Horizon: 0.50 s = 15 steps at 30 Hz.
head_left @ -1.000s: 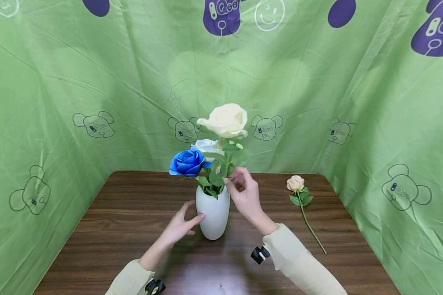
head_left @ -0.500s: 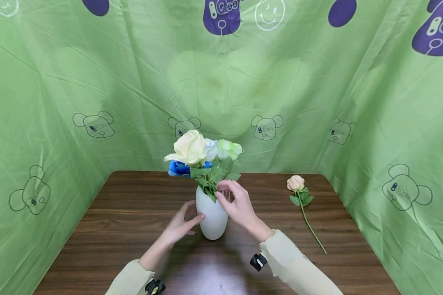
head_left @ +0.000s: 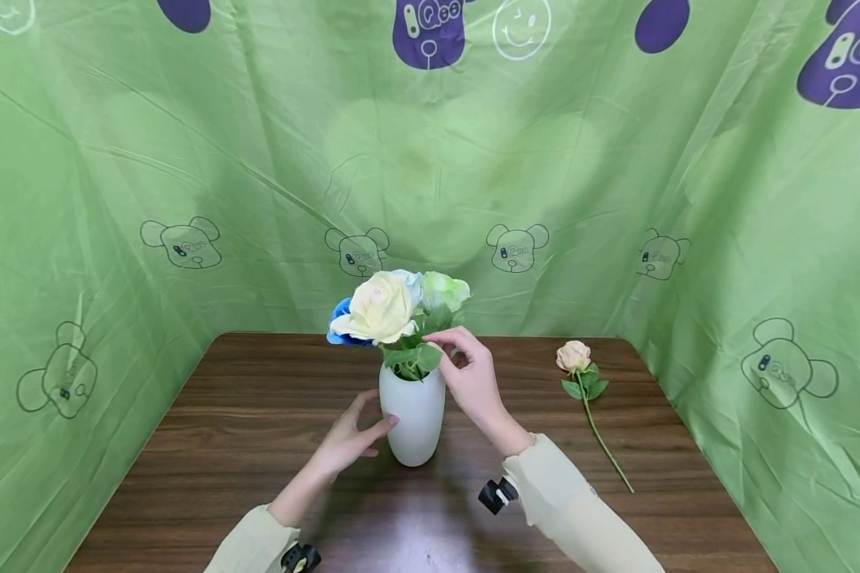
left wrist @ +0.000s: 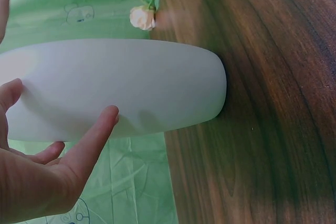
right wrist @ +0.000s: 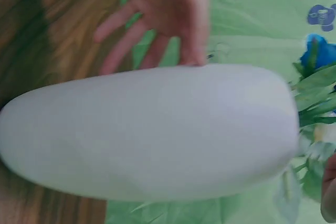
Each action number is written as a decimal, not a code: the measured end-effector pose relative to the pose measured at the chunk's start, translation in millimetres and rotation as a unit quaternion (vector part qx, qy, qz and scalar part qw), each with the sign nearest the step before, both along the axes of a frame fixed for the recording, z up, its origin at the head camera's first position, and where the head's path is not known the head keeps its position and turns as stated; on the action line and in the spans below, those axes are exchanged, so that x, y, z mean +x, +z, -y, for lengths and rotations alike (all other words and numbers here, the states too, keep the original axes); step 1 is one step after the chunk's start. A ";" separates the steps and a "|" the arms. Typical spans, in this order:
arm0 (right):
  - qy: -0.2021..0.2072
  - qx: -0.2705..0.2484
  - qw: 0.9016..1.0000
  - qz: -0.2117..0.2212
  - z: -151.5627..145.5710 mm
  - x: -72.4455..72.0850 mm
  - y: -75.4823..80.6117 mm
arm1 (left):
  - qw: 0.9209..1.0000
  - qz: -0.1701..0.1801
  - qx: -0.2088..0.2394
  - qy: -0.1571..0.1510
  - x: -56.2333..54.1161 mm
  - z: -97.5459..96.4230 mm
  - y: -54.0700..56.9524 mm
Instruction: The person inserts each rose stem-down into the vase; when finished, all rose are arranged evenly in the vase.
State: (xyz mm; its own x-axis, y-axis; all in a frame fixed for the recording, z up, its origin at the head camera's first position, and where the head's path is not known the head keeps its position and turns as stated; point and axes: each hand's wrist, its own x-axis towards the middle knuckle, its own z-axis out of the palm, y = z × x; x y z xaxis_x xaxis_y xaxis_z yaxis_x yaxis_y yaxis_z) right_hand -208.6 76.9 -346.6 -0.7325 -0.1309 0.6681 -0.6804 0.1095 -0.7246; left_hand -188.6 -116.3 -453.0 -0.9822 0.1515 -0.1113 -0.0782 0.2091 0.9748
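Note:
A white vase (head_left: 413, 418) stands upright on the table, holding several artificial roses. A cream rose (head_left: 380, 306) leans in front, partly hiding a blue rose (head_left: 340, 322); a pale blue rose (head_left: 412, 286) and a pale green rose (head_left: 446, 290) show behind. My left hand (head_left: 347, 438) rests its fingertips on the vase's left side, with spread fingers, as the left wrist view also shows. By the vase mouth, my right hand (head_left: 471, 378) pinches a leaf (head_left: 423, 356) of the cream rose between thumb and forefinger. In the right wrist view only its thumb (right wrist: 328, 192) shows.
A pale pink rose (head_left: 573, 356) lies on the right of the wooden table (head_left: 258, 414), its long stem pointing toward the front. Green printed cloth (head_left: 272, 159) hangs around the back and both sides.
The cream rose has come down from high above the vase, tilting left, and now sits low over the mouth. My right hand dipped to the rim, then rose slightly. The left hand stayed put.

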 end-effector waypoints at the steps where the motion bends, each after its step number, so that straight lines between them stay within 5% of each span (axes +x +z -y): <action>1: 0.010 -0.005 1.000 0.009 1.8 1.8 5.8 | 1.000 -0.001 0.000 0.001 -0.2 0.1 -0.2; 9: 0.059 0.032 0.996 0.061 14.0 6.6 26.5 | 1.000 -0.007 0.006 0.000 -0.4 0.4 -1.1; 15: 0.066 0.073 0.995 0.034 16.0 9.7 26.5 | 1.000 -0.008 0.011 -0.008 -0.3 0.2 -0.3</action>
